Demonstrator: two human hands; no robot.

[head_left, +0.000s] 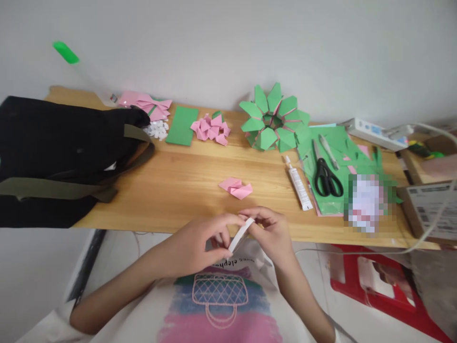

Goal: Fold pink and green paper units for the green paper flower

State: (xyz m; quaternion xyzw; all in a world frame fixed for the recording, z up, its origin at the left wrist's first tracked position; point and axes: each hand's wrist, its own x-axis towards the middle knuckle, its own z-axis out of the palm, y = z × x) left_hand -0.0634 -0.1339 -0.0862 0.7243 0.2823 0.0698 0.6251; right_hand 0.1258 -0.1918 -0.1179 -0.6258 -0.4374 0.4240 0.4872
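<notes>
A narrow white strip (240,237), perhaps a roll of tape seen edge-on, is held slantwise between my two hands in front of the table edge. My left hand (198,245) grips it with thumb at the lower end and index finger near the upper end. The fingers of my right hand (269,231) pinch its upper end. Just beyond my hands, a folded pink paper piece (236,187) lies on the wooden table (171,190). A white glue tube (299,185) rests to the right of it.
Farther back stands a green and pink folded-paper ring (264,138). Pink folded pieces (210,127), green paper (183,125) and white scraps (157,129) lie left of it. Black scissors (326,178) rest on green sheets at right, near a power strip (374,133). A black bag (64,152) covers the left end.
</notes>
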